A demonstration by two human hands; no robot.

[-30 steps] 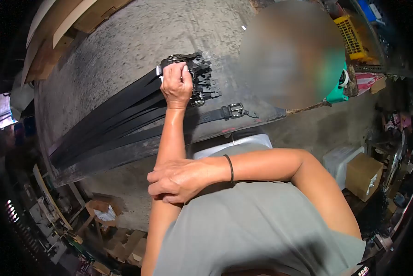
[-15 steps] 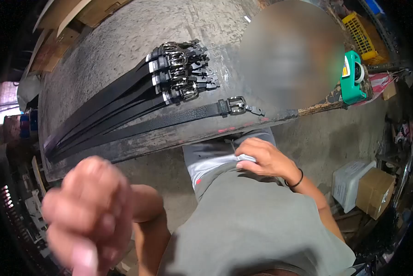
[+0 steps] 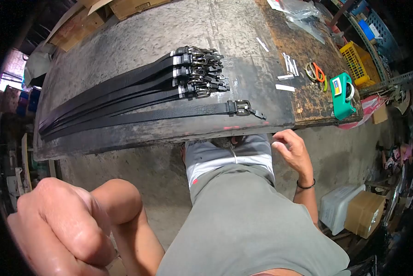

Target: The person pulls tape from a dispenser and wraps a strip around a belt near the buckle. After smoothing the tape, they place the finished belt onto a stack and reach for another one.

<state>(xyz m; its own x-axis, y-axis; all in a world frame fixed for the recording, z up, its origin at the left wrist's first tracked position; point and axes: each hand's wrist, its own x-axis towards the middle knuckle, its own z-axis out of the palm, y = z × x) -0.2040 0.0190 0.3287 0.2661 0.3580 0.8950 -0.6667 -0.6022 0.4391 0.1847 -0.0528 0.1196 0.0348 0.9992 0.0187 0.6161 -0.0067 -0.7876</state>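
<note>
My left hand (image 3: pixel 61 225) is raised close to the camera at the lower left, its fingers curled into a closed hand; whether anything is inside is hidden. My right hand (image 3: pixel 291 149) hangs near the table's front edge, fingers loosely bent and apart, holding nothing. A bundle of black belts (image 3: pixel 119 94) lies on the table, buckles toward the right and white bands near the buckles. One single belt (image 3: pixel 169 114) lies in front of the bundle, its buckle at the right.
On the wooden part of the table (image 3: pixel 310 103) are a green tape dispenser (image 3: pixel 342 99), orange-handled scissors (image 3: pixel 317 72), white strips (image 3: pixel 285 87) and clear plastic (image 3: pixel 303 18). A yellow crate (image 3: pixel 356 62) stands behind. Cardboard boxes (image 3: pixel 365 214) are at the lower right.
My right hand has moved from my lap out to the right. My left hand has shifted left and lower. The blurred patch over the table is gone, and scissors and strips now show.
</note>
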